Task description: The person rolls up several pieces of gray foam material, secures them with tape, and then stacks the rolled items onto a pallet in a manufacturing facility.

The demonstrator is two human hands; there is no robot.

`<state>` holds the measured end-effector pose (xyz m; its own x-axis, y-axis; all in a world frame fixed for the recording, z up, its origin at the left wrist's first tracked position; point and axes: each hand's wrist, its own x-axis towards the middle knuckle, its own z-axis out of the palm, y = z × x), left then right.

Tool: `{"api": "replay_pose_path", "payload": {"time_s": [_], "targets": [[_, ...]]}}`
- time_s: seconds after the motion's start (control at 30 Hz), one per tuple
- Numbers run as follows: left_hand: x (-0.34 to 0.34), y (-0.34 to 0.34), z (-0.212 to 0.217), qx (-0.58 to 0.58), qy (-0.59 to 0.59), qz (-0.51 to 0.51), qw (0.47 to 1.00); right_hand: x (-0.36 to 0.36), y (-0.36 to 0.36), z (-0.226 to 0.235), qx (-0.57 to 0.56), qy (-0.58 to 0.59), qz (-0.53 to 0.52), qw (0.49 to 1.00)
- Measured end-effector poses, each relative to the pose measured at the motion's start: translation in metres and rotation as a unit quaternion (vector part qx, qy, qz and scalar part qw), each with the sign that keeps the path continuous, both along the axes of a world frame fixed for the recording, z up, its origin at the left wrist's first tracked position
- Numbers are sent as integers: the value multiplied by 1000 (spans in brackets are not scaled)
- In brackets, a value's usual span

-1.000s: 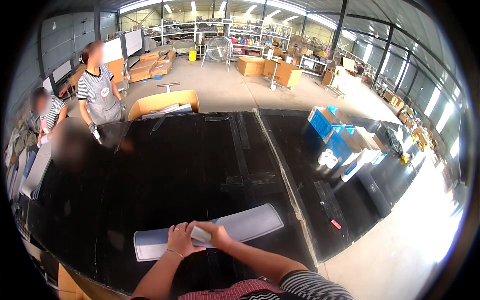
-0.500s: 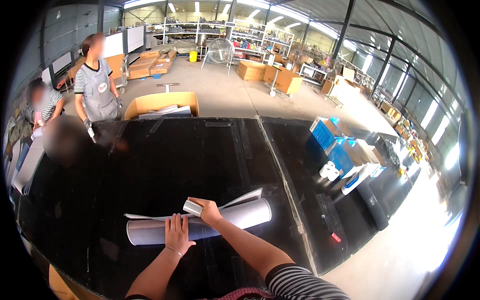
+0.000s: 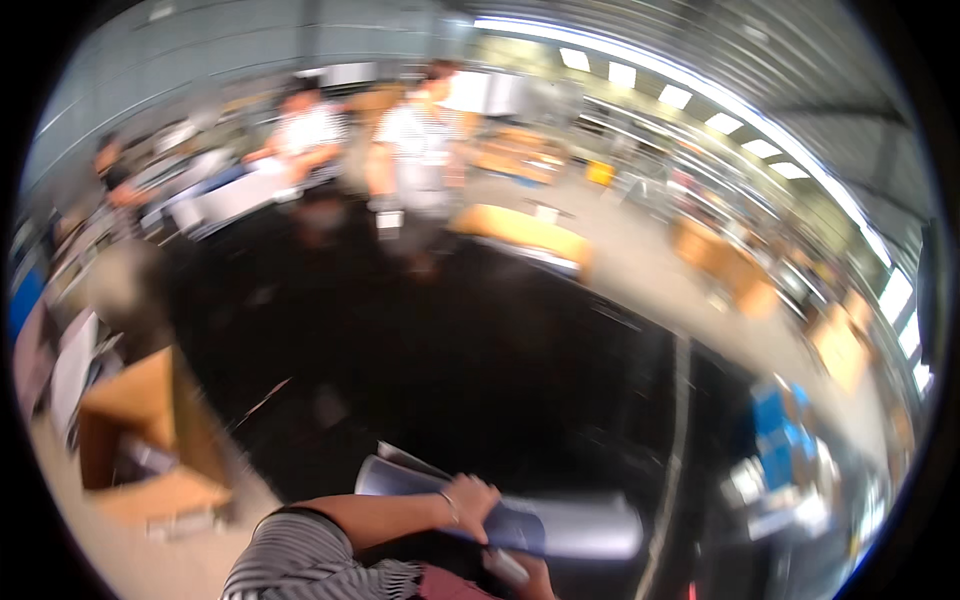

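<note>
A pale grey rolled sheet [image 3: 590,527] lies on the black table [image 3: 470,350] close in front of me, with a loose edge standing up at its left end. My left hand [image 3: 470,505] rests on top of the roll, fingers laid along it and thumb pointing down its near side. My right hand [image 3: 535,577] is at the roll's near side by the lower edge, closed around a small silvery-white roll [image 3: 508,567]. Motion blurs the picture, so what kind of roll this is stays unclear.
An open cardboard box [image 3: 130,400] stands left of the table. Across the table are people in striped shirts [image 3: 415,150], beside a yellow-brown carton [image 3: 530,235]. Blue boxes [image 3: 780,435] and white items sit on the right part, past a pale seam [image 3: 670,450].
My view has swung left, bringing the left-hand box into sight. My right hand has moved from above the rolled sheet to its near side, still with the small roll.
</note>
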<state>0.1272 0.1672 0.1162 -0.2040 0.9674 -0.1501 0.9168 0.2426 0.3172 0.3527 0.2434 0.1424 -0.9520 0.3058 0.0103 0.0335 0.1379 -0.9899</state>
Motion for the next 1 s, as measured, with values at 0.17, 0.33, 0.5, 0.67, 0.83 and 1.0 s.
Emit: {"api": "replay_pose_path", "payload": {"time_s": [0.17, 0.33, 0.5, 0.67, 0.83, 1.0], "targets": [[58, -54, -42, -179, -216, -25, 960, 9, -18, -10, -27, 21, -22, 999], [34, -57, -11, 12, -106, 71, 992, -18, -12, -38, 48, 76, -63, 994], [101, -78, -36, 138, 29, 115, 983, -99, 55, -70, 163, 100, -119, 974], [62, -62, -48, 105, 142, 91, 980, -132, 68, -65, 123, 155, -158, 967], [-52, 10, -14, -32, -60, 75, 995, -77, 59, -88, 225, 168, -115, 953], [-110, 46, -15, 29, -24, 83, 996, -146, 103, -97, 126, 75, -115, 982]]}}
